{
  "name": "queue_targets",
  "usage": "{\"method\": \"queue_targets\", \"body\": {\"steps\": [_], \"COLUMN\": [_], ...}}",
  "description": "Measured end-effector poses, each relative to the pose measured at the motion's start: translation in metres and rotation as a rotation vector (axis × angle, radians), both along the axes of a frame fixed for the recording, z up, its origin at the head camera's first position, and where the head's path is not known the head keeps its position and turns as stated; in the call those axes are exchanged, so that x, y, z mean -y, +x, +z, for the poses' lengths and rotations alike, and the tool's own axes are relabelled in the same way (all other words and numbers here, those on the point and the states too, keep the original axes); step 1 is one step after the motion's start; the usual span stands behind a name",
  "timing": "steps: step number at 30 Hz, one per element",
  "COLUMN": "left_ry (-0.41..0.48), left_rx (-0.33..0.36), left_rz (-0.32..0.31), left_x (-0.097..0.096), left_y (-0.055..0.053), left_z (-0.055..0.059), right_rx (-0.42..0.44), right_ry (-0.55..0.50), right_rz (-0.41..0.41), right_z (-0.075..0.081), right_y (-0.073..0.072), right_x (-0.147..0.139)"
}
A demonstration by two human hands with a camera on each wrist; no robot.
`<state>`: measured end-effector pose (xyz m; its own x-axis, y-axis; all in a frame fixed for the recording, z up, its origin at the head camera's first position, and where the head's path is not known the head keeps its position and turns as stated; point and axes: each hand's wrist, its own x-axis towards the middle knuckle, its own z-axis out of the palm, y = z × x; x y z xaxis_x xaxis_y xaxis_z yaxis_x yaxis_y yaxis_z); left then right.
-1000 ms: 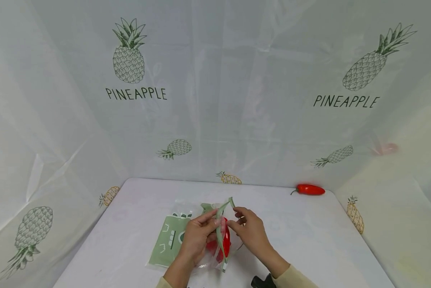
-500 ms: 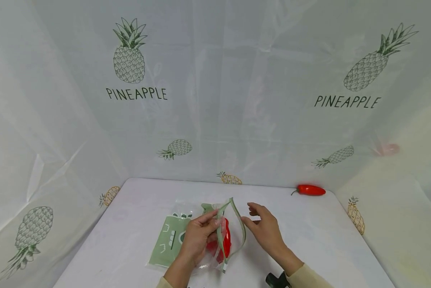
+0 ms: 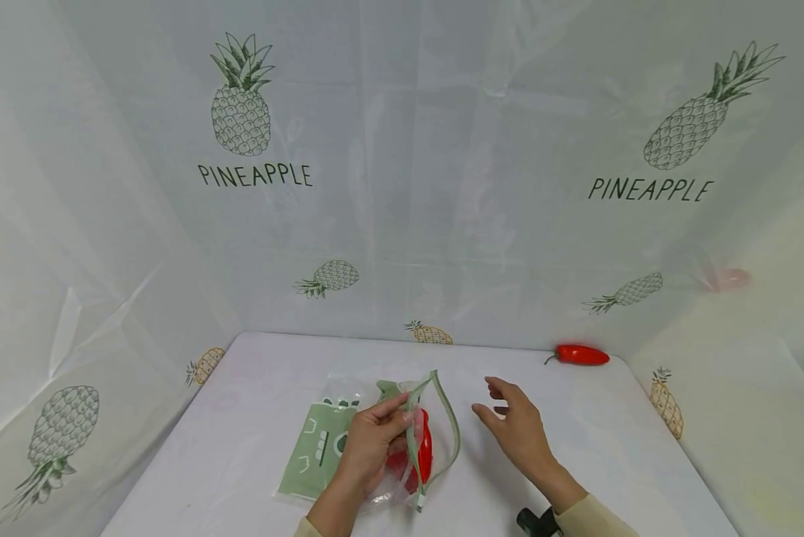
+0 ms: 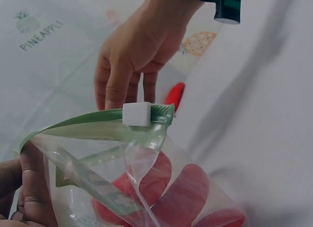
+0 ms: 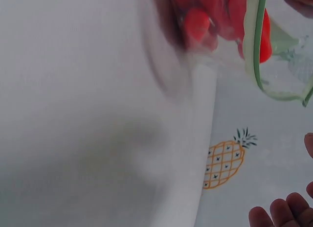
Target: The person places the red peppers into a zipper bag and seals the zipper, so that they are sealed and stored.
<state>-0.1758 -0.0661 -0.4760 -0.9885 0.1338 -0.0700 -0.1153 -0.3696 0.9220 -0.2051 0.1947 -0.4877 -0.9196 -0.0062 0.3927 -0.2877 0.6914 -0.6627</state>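
My left hand [image 3: 368, 444] holds a clear slider zip bag by its green-edged mouth [image 3: 455, 429], which gapes toward the right. Several red chili peppers [image 4: 183, 192] lie inside the bag; one [image 3: 425, 447] shows at the mouth. In the left wrist view a white slider [image 4: 137, 114] sits near one end of the green edge. To the right of the bag, my right hand [image 3: 519, 432] hovers over the table with nothing in it, its fingers [image 5: 288, 210] loosely bent. Another red chili pepper [image 3: 581, 355] lies at the far right corner of the table.
A flat green printed bag [image 3: 311, 451] lies on the white table [image 3: 241, 418], partly behind my left hand. White sheeting with pineapple prints [image 3: 402, 186] hangs behind the table and along both sides.
My right hand has let go of the bag's edge and moved away to the right. The bag's mouth has spread wider. My left hand keeps its hold in nearly the same place.
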Motion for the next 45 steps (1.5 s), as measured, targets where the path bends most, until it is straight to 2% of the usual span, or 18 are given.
{"method": "queue_targets", "body": {"steps": [12, 24, 31, 36, 45], "left_ry": [-0.011, -0.003, -0.007, -0.009, -0.011], "left_rx": [0.005, 0.016, 0.011, 0.022, 0.026], "left_rz": [0.0, -0.004, -0.004, 0.0, 0.009], "left_x": [-0.001, -0.002, -0.002, -0.001, -0.002], "left_y": [-0.001, -0.003, -0.005, -0.008, -0.007], "left_z": [0.0, -0.003, -0.004, -0.004, -0.005], "right_rx": [-0.04, -0.013, -0.012, -0.043, -0.044], "right_ry": [0.078, 0.116, 0.143, 0.167, 0.228], "right_rz": [-0.033, -0.074, -0.088, -0.105, -0.134], "right_z": [-0.004, -0.004, 0.001, 0.003, 0.0], "right_y": [-0.009, -0.018, -0.023, -0.03, -0.041], "right_x": [-0.031, -0.066, -0.085, -0.097, -0.121]}}
